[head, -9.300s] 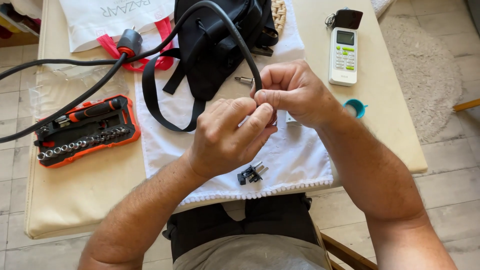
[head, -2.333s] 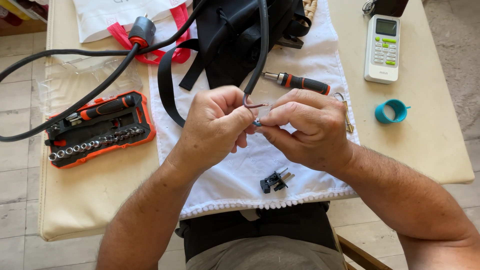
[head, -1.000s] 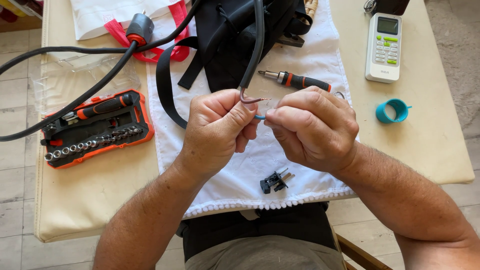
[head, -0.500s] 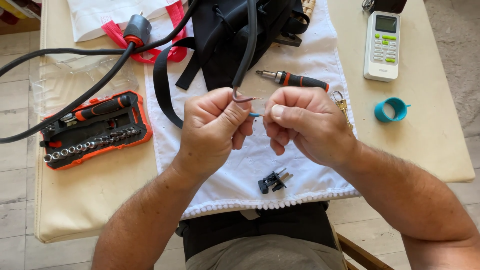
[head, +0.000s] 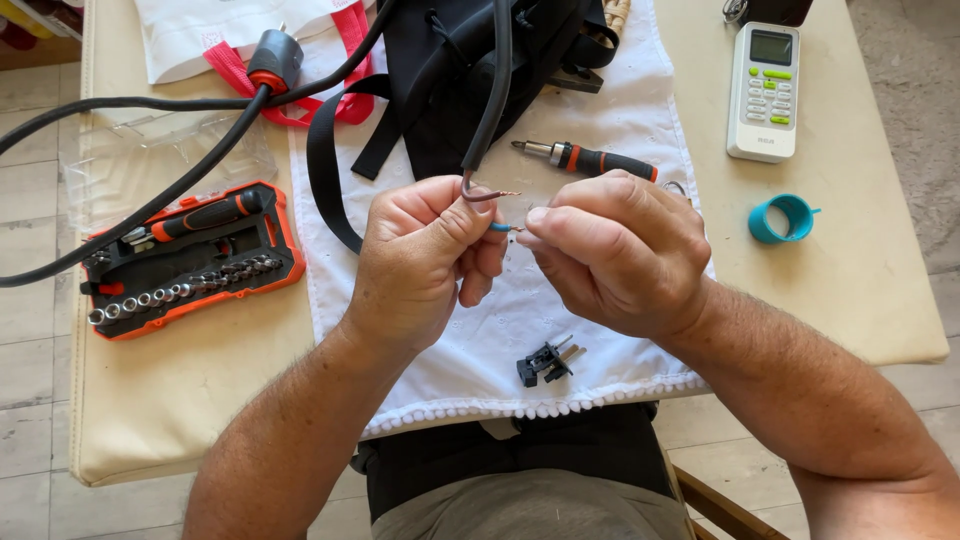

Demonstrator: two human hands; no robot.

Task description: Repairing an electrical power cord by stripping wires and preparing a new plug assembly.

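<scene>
Nearest the body, a black plug insert (head: 545, 362) lies on the white cloth (head: 480, 350). Above it, the left hand (head: 420, 260) pinches the black cable's (head: 492, 95) end, steadying its wires while the right hand's (head: 620, 255) fingertips pinch the blue wire (head: 499, 227); the brown wire (head: 490, 194) juts free. Beyond lie a screwdriver (head: 585, 158), an orange bit set (head: 190, 260), a black bag (head: 455, 70) and a remote control (head: 765, 90).

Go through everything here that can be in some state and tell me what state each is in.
Orange screwdriver-bit case: open, flat.
Black cable: end stripped, brown wire bare-tipped.
Left hand: pinching the cable end.
Right hand: fingers on the blue wire.
Black plug insert: loose on white cloth.
</scene>
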